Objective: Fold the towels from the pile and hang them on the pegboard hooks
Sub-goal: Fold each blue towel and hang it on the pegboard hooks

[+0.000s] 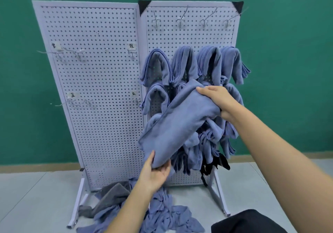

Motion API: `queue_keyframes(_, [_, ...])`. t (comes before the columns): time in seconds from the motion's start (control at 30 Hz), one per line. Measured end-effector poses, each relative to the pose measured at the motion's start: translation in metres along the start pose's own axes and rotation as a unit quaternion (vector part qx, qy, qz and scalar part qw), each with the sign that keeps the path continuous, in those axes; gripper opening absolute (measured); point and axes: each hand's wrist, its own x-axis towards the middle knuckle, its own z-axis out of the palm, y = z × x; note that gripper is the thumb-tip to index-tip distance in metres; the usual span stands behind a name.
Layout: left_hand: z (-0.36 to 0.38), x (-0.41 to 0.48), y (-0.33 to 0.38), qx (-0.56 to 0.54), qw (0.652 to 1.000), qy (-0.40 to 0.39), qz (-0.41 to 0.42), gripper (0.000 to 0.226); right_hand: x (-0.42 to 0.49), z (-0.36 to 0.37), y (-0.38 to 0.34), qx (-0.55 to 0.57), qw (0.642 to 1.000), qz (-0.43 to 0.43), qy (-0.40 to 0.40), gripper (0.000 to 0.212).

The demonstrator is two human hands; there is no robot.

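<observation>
both hands (215, 99) grip the blue towel (180, 123) ends.

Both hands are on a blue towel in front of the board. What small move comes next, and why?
Probably raise the blue towel, held by the left hand at its lower end and the right hand at its upper end, toward a bare top-row hook on the right pegboard. The rows below already carry hung towels.
</observation>
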Motion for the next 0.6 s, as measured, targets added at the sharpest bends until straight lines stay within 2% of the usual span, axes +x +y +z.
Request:
queue_keyframes(0.03, [0.008, 0.0, 0.005, 0.007, 0.999, 0.009, 0.034, 0.023, -0.001, -0.008, 0.008, 0.017, 1.0, 0.017, 0.016, 0.023])
queue_keyframes(0.07, [0.014, -0.002, 0.012, 0.025, 0.998, 0.011, 0.054, 0.016, -0.003, -0.015, 0.017, 0.024, 0.999, 0.034, 0.032, 0.022])
queue_keyframes(0.13, [0.02, -0.004, 0.029, 0.059, 0.997, 0.011, 0.058, 0.025, -0.007, -0.03, 0.038, 0.027, 0.995, 0.074, 0.06, 0.021])
queue_keyframes(0.2, [0.023, -0.008, 0.04, 0.104, 0.994, 0.021, 0.033, 0.014, -0.009, -0.043, 0.063, 0.049, 0.989, 0.12, 0.065, 0.023])
queue_keyframes(0.23, [0.026, -0.011, 0.044, 0.133, 0.99, 0.034, 0.017, 0.01, -0.01, -0.049, 0.073, 0.059, 0.986, 0.147, 0.058, 0.023])
queue_keyframes(0.3, [0.03, -0.015, 0.049, 0.215, 0.974, 0.068, 0.0, 0.016, -0.011, -0.058, 0.094, 0.062, 0.979, 0.19, 0.034, 0.027])
queue_keyframes(0.37, [0.033, -0.015, 0.056, 0.315, 0.944, 0.095, 0.0, 0.013, -0.011, -0.067, 0.109, 0.047, 0.976, 0.211, 0.013, 0.037])
queue_keyframes(0.43, [0.033, -0.015, 0.066, 0.388, 0.915, 0.113, 0.011, 0.009, -0.012, -0.073, 0.116, 0.012, 0.976, 0.216, -0.029, 0.038])
queue_keyframes(0.53, [0.035, -0.017, 0.082, 0.409, 0.903, 0.129, 0.001, 0.011, -0.012, -0.079, 0.121, -0.001, 0.973, 0.214, -0.082, 0.04])
queue_keyframes(0.6, [0.036, -0.019, 0.084, 0.384, 0.916, 0.112, -0.029, 0.013, -0.011, -0.078, 0.119, 0.044, 0.974, 0.204, -0.09, 0.024])
